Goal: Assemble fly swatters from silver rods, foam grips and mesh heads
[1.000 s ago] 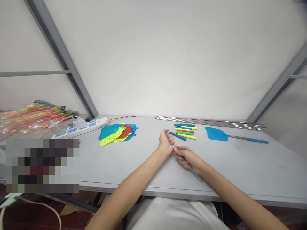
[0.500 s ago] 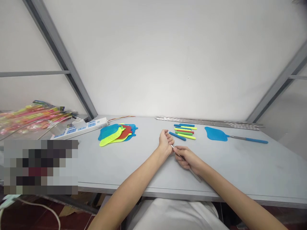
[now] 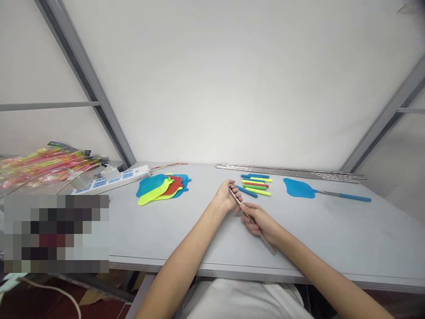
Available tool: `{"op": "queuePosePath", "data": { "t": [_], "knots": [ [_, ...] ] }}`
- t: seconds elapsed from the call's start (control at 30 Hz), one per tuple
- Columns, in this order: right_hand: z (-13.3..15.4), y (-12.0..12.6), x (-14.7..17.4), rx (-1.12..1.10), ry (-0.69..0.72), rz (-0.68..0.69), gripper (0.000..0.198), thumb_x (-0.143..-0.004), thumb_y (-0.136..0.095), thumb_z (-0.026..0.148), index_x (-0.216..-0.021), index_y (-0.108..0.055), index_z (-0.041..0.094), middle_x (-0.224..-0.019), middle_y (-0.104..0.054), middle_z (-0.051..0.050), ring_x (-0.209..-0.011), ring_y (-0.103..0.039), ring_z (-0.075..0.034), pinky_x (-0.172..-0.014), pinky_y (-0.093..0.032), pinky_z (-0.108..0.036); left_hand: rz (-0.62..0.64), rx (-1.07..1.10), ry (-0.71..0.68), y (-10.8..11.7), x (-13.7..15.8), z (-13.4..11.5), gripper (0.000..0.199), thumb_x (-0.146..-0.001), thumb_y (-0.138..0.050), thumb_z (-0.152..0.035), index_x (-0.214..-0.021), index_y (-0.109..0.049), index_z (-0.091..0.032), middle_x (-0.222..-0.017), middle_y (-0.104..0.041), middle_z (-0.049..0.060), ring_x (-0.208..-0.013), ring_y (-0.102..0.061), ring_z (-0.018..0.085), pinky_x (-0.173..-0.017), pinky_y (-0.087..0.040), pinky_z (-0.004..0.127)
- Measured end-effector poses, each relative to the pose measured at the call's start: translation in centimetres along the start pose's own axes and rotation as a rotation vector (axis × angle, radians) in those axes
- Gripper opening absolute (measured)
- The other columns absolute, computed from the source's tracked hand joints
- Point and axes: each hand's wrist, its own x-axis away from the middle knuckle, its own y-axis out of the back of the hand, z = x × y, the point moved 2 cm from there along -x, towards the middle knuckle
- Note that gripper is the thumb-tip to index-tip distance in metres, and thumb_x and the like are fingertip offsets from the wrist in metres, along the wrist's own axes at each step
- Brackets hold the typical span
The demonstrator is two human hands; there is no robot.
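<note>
A thin metal rod [image 3: 267,244] slants between my two hands over the front middle of the table. My left hand [image 3: 226,198] is turned palm up, its fingers curled about the rod's far end. Lower down, my right hand [image 3: 260,219] grips the rod between thumb and fingers, and the near end sticks out below it. Just beyond my left hand lie several coloured handle tubes [image 3: 255,187], blue, yellow, green and red. To the right rests a blue fly swatter [image 3: 299,188] with a metal shaft and blue grip. Several loose swatter heads [image 3: 154,191] overlap on the left.
Long metal rods [image 3: 288,170] lie along the back of the grey table [image 3: 318,239], against the wall. A white power strip [image 3: 114,179] with plugs and cords sits at the left, beside bagged colourful items [image 3: 43,161]. A pixelated patch hides the near left corner.
My left fingers have loosened and turned up, showing more of the rod across them. My right hand still grips it in nearly the same place.
</note>
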Motion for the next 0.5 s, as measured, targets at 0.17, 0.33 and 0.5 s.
{"op": "queuePosePath", "data": {
  "t": [0.17, 0.33, 0.5],
  "knots": [
    [-0.1, 0.0, -0.1, -0.018, 0.005, -0.023, 0.026, -0.07, -0.043, 0.044, -0.078, -0.046, 0.019, -0.05, -0.032, 0.007, -0.031, -0.019, -0.001, -0.028, -0.012, -0.013, 0.044, -0.034, 0.052, -0.3, 0.3, 0.2, 0.019, -0.064, -0.042, -0.02, -0.051, -0.028, -0.018, -0.041, -0.03, -0.005, -0.033, -0.032, 0.009, -0.037, -0.03, 0.025],
    [0.1, -0.1, 0.0, -0.008, 0.004, 0.009, 0.027, -0.071, -0.043, 0.044, -0.079, -0.048, 0.018, -0.051, -0.032, 0.007, -0.032, -0.02, -0.001, -0.028, -0.012, -0.014, 0.008, 0.022, -0.076, -0.1, 0.2, -0.7, 0.018, -0.064, -0.041, -0.017, -0.052, -0.028, -0.018, -0.04, -0.028, -0.006, -0.032, -0.028, 0.007, -0.036, -0.027, 0.021],
    [0.1, -0.1, 0.0, 0.016, -0.015, 0.013, 0.028, -0.07, -0.044, 0.044, -0.079, -0.049, 0.018, -0.05, -0.031, 0.007, -0.032, -0.02, -0.001, -0.028, -0.01, -0.014, -0.02, 0.086, -0.168, 0.1, 0.1, -1.4, 0.018, -0.065, -0.04, -0.017, -0.052, -0.027, -0.017, -0.04, -0.027, -0.006, -0.031, -0.025, 0.006, -0.035, -0.023, 0.02]
  ]
}}
